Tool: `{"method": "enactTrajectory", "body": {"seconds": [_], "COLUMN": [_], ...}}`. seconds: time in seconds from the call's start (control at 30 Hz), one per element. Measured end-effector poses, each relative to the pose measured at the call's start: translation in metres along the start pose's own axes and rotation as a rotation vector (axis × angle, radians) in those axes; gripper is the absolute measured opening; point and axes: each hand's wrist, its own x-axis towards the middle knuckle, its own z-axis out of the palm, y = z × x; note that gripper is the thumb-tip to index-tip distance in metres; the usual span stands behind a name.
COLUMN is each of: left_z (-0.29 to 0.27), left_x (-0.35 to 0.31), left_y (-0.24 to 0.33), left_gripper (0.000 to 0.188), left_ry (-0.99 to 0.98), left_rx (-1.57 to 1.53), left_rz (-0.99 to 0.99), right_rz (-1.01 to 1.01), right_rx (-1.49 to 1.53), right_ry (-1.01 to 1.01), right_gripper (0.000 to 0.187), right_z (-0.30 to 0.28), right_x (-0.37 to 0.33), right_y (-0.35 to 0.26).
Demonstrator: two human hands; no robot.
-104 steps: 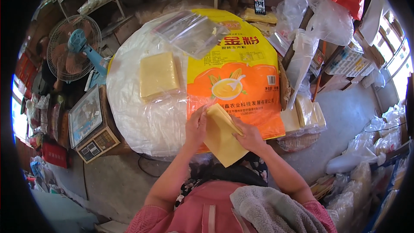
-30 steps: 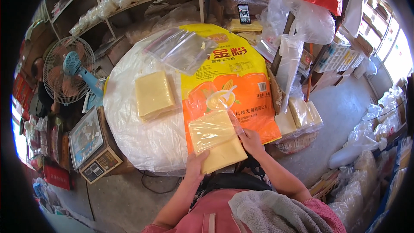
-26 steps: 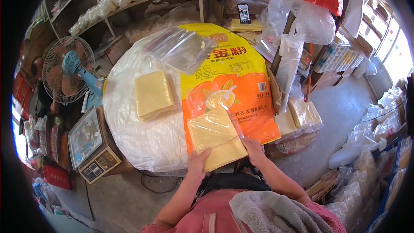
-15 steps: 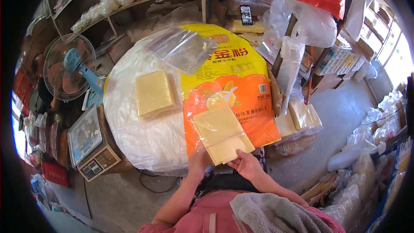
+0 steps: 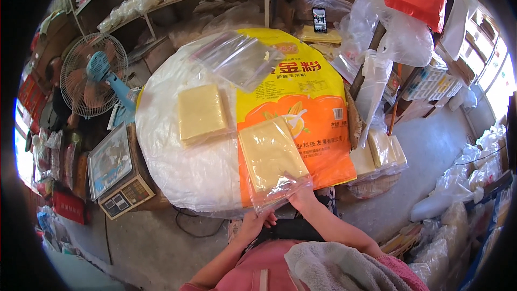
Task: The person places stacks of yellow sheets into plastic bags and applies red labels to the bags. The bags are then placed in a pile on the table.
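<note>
A clear plastic bag point(image 5: 280, 193) lies at the table's near edge with a stack of pale yellow square sheets point(image 5: 273, 155) inside it. The bag's loose, crinkled end points toward me. My left hand point(image 5: 257, 225) pinches that end at its lower left corner, the fingers curled together. On the other side, my right hand point(image 5: 302, 198) grips the bag near its right corner, its fingertips partly hidden by the shiny plastic. Left of this stack sits another bagged stack of yellow sheets point(image 5: 203, 113). Several flat clear bags point(image 5: 237, 60) lie farther back.
A white and printed yellow-orange sack covers the round table point(image 5: 172, 178). At left stand a digital scale point(image 5: 119, 175) and a fan point(image 5: 97, 75). A phone point(image 5: 320, 20) is propped at the back. More yellow stacks point(image 5: 381, 148) sit at right, beside hanging plastic bags point(image 5: 371, 91).
The yellow sheets, which stuck out of the bag toward me, now lie fully inside it. Both hands have shifted to the bag's end, the left one lower. The view has shifted slightly.
</note>
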Motion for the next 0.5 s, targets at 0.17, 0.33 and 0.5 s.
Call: {"method": "enactTrajectory", "body": {"seconds": [0.17,0.33,0.5], "left_z": [0.002,-0.009,-0.02], "left_x": [-0.007,0.011,0.001], "left_y": [0.021,0.045,0.049], "left_gripper": [0.022,0.03,0.027], "left_ry": [0.216,0.315,0.255], "left_rx": [0.009,-0.023,-0.026], "left_rz": [0.108,0.108,-0.013], "right_rz": [0.065,0.009,0.02], "right_rx": [-0.044,0.028,-0.738], "right_ry": [0.079,0.003,-0.068], "right_gripper": [0.034,0.028,0.028], "right_z": [0.023,0.035,0.002], "right_x": [0.001,0.036,-0.015], "right_y": [0.003,0.003,-0.017]}}
